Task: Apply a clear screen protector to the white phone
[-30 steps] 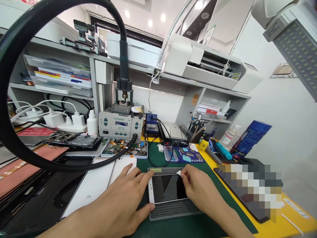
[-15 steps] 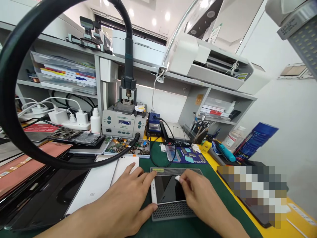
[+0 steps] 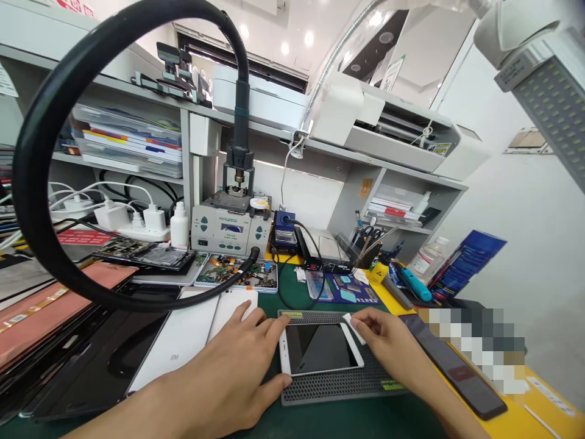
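A white smartphone (image 3: 320, 349) with a dark glossy screen lies flat on a grey honeycomb-patterned mat (image 3: 338, 389). My left hand (image 3: 228, 353) steadies its left end, index fingertip at the upper corner and thumb at the lower one. The other left fingers stretch out over a white tablet-like panel (image 3: 236, 300). Just past the phone's right end, my right hand (image 3: 390, 341) pinches a small white wipe (image 3: 355, 327) between thumb and fingers. The wipe hangs over the mat's upper right part; whether it touches the phone's edge I cannot tell.
A black hose (image 3: 34, 183) loops on the left from a hot-air station (image 3: 223, 228). Circuit parts fill a tray (image 3: 237, 271) behind my left hand. A dark phone (image 3: 461, 372) lies on the right, below a yellow bottle (image 3: 378, 271). Panels (image 3: 173, 341) lie at left.
My right hand has slid right with the wipe, off the screen and past the phone's right end, which now shows. My left hand stays at the left end. The view has shifted slightly.
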{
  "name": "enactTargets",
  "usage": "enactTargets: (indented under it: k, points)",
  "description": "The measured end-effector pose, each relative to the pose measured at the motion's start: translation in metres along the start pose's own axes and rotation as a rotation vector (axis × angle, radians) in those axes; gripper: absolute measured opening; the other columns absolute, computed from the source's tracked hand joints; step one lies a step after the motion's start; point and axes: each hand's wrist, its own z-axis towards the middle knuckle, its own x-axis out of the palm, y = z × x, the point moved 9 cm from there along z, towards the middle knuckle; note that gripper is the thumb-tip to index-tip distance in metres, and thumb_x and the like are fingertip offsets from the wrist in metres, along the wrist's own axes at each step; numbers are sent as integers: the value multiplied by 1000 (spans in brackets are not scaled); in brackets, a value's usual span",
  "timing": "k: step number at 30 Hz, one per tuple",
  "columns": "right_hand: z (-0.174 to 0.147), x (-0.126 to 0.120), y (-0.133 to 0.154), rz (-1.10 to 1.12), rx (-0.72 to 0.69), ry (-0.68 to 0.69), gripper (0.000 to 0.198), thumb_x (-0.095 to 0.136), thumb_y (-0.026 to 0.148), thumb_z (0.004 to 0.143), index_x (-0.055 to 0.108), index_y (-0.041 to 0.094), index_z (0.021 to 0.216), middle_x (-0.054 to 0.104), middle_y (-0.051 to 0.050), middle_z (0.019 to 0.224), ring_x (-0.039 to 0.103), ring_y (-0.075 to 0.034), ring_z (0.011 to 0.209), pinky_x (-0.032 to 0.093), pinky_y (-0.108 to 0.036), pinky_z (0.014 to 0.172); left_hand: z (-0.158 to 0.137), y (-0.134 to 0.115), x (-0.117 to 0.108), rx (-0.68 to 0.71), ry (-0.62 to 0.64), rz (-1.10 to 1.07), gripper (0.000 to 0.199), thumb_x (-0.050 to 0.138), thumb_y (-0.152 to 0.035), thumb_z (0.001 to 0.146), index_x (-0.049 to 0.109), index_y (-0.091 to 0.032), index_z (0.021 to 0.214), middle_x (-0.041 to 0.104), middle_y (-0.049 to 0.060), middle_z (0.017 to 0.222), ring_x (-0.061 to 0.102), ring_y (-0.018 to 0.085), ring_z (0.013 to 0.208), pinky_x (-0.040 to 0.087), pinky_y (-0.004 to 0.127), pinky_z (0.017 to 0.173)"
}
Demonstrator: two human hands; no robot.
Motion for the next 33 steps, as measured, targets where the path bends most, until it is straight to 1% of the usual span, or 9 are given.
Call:
enactTargets:
  k: [3,7,11,15,18,22,25,29,33]
  points:
    - [0,10,9,-72,-34,-11,31,41,43,101,59,22,86,58,-2,72,52,-20,64,33,-30,57,0,-1,-1,9,-8,-6,67,53,-44,96,41,-13,154,62,15,138,51,37,129,28,60,120]
    - [-2,18,33,-199,-79,-17,21,42,30,100,50,23,82,60,-4,74,52,-21,64,30,-30,57,1,-2,-1,7,-15,5,65,52,-44,97,43,-13,153,64,15,133,53,37,126,31,61,117]
    - [0,29,54,-256,-119,-10,20,42,20,99,47,24,81,61,-4,74,54,-23,67,27,-30,57,1,-2,-1,9,-19,0,66,54,-44,96,42,-13,153,64,14,136,52,36,127,28,59,119]
    - [-1,43,74,-263,-153,-9,20,44,12,97,46,23,81,61,-4,74,54,-21,66,26,-29,57,2,-1,-1,17,-29,-10,65,56,-43,96,44,-13,152,64,13,135,53,35,125,28,58,119]
    - [-2,52,90,-247,-201,1,21,45,10,97,47,22,80,62,-3,77,54,-20,67,27,-29,59,2,-2,-2,35,-62,-19,63,58,-42,94,45,-15,150,65,11,134,55,34,123,29,58,118]
    - [-4,61,113,-203,-324,24,20,46,10,97,50,21,81,62,-3,79,54,-19,68,29,-29,60,3,-2,-6,27,-94,-18,64,64,-40,91,46,-17,148,66,12,128,57,34,118,33,58,115]
    - [-4,65,127,-140,-416,80,21,47,9,97,53,20,80,60,-2,80,54,-18,71,32,-28,63,3,0,-8,-1,-102,-32,63,67,-40,88,50,-16,144,66,12,125,56,35,118,31,59,115]
    - [-5,67,137,-67,-507,180,22,49,9,98,61,19,81,58,0,81,55,-16,74,36,-26,65,4,3,-9,-27,-105,-65,58,70,-39,85,54,-18,137,64,10,124,54,35,118,31,60,116]
    - [-13,64,140,-55,-547,260,25,51,10,99,63,20,79,58,2,79,54,-14,74,37,-25,67,3,2,-8,-33,-74,-71,62,69,-40,87,52,-17,142,63,11,127,52,36,121,31,60,116]
